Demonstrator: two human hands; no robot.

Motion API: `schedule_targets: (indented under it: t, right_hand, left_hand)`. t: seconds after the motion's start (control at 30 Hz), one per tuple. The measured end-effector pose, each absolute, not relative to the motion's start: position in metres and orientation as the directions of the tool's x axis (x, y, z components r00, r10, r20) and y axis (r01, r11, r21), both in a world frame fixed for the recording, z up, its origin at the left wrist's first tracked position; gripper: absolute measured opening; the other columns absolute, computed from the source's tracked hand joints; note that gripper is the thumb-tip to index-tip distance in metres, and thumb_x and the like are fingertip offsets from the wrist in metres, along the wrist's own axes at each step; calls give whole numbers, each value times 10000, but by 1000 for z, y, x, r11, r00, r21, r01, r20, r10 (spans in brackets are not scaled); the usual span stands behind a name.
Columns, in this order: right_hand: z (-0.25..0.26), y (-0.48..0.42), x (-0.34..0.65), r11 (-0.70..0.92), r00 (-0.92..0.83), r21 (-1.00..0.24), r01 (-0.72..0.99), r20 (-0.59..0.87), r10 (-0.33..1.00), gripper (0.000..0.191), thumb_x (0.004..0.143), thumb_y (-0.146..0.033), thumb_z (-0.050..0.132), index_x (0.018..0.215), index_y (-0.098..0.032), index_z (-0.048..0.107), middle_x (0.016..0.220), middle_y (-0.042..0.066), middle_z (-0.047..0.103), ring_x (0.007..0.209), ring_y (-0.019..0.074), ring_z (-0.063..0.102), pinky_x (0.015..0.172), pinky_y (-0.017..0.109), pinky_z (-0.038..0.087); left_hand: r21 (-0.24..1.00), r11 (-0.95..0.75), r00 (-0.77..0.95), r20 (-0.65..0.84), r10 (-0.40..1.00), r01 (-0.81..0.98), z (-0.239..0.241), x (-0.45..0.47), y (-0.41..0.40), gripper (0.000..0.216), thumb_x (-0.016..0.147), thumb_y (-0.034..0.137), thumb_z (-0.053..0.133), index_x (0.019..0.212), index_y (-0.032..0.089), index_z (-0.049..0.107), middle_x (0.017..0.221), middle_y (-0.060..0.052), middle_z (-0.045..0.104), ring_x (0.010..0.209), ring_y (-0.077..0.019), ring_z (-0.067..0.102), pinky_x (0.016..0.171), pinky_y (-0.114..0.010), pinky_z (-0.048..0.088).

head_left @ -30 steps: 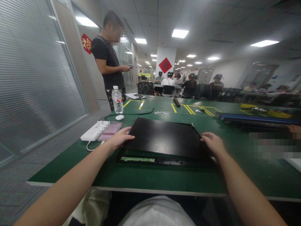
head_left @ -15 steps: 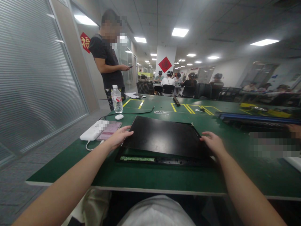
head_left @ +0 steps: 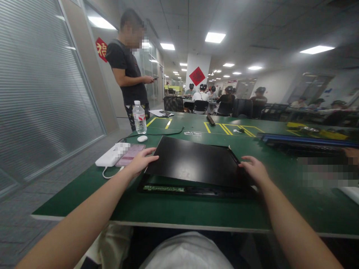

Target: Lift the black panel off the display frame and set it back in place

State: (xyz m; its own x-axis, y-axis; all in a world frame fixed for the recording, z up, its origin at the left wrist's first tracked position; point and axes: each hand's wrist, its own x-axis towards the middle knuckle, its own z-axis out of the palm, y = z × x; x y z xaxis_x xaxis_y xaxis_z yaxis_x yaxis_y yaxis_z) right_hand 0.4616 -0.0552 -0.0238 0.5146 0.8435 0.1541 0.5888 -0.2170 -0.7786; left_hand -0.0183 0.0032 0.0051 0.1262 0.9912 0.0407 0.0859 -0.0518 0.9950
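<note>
A flat black screen panel (head_left: 193, 158) lies tilted over a black frame (head_left: 221, 191), its left side raised higher than its right. Along the frame's near edge shows a green circuit board strip (head_left: 164, 189). My left hand (head_left: 142, 161) grips the panel's left edge, thumb on the near face and fingers behind. At the right edge, my right hand (head_left: 254, 169) pinches the panel's side close to the frame's rim; its lower fingers are partly hidden.
Left of the panel lie a phone (head_left: 130, 154), a white power bank (head_left: 110, 155) and a white earbud case (head_left: 142, 138). A water bottle (head_left: 139, 117) stands behind them. At right lies a long dark-blue-edged object (head_left: 305, 141). A person (head_left: 127, 71) stands beyond the table.
The panel's left side has risen slightly, with my left hand still on its edge. My right hand has hardly moved.
</note>
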Motion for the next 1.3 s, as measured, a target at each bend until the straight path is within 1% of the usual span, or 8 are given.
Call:
schedule_targets:
  t: [0.1, 0.2, 0.37, 0.5, 0.7, 0.8, 1.0, 1.3]
  right_hand:
    - [-26, -54, 463, -192, 513, -809, 556, 152, 845, 419, 707, -343, 601, 1091, -195, 680, 789, 52, 754, 607, 190, 600, 643, 327, 459]
    - [-26, -53, 464, -176, 519, -842, 510, 138, 844, 408, 689, -329, 607, 1065, -191, 685, 792, 65, 756, 636, 200, 618, 626, 320, 464]
    - [-27, -54, 465, -180, 521, -857, 483, 117, 846, 405, 674, -328, 602, 1049, -201, 684, 800, 64, 760, 640, 201, 614, 619, 320, 463]
    - [-29, -54, 466, -172, 513, -844, 508, 137, 847, 403, 665, -335, 604, 1037, -211, 693, 809, 58, 762, 601, 191, 596, 628, 332, 464]
    - [-27, -53, 466, -211, 525, -829, 517, 112, 844, 415, 666, -328, 600, 1054, -216, 693, 829, 51, 763, 621, 192, 594, 657, 337, 463]
    - [-29, -52, 468, -207, 522, -825, 526, 121, 844, 423, 666, -335, 603, 1062, -218, 695, 834, 51, 762, 642, 197, 602, 653, 333, 462]
    - [-32, -51, 470, -189, 507, -815, 548, 144, 850, 403, 656, -326, 619, 1035, -221, 706, 831, 52, 762, 615, 194, 595, 628, 328, 458]
    - [-29, -53, 468, -206, 513, -800, 563, 143, 846, 362, 664, -312, 627, 1006, -229, 714, 836, 55, 759, 744, 232, 639, 668, 330, 455]
  left_hand:
    - [982, -49, 109, 29, 994, 185, 6, -18, 2, 578, 524, 384, 878, 1035, 157, 733, 1123, -126, 752, 1094, -345, 671, 983, -466, 502]
    - [956, -76, 100, 50, 994, 282, 7, -17, 1, 479, 493, 366, 876, 916, 183, 745, 1055, -101, 767, 1085, -355, 669, 974, -461, 504]
    - [901, -162, 130, 119, 984, 404, 0, -19, 5, 352, 507, 355, 833, 810, 194, 751, 1075, -95, 745, 1106, -349, 655, 990, -429, 496]
    - [864, -176, 116, 137, 984, 472, -9, -23, 11, 332, 519, 339, 812, 820, 210, 755, 1147, -93, 720, 1143, -354, 637, 1013, -434, 485]
    - [805, -181, 114, 141, 983, 565, -13, -25, 16, 381, 513, 373, 789, 840, 181, 751, 1311, -145, 634, 1212, -373, 599, 1067, -430, 445]
    - [763, -194, 121, 152, 981, 617, -13, -25, 17, 381, 514, 385, 781, 838, 186, 752, 1296, -145, 641, 1219, -384, 587, 1079, -449, 432]
    - [748, -200, 136, 147, 980, 633, -13, -25, 16, 365, 529, 378, 774, 858, 220, 765, 1277, -120, 656, 1234, -368, 569, 1090, -438, 427]
    - [733, -227, 154, 166, 974, 641, -16, -27, 18, 349, 556, 366, 754, 863, 201, 762, 1271, -136, 652, 1198, -381, 596, 1068, -449, 442]
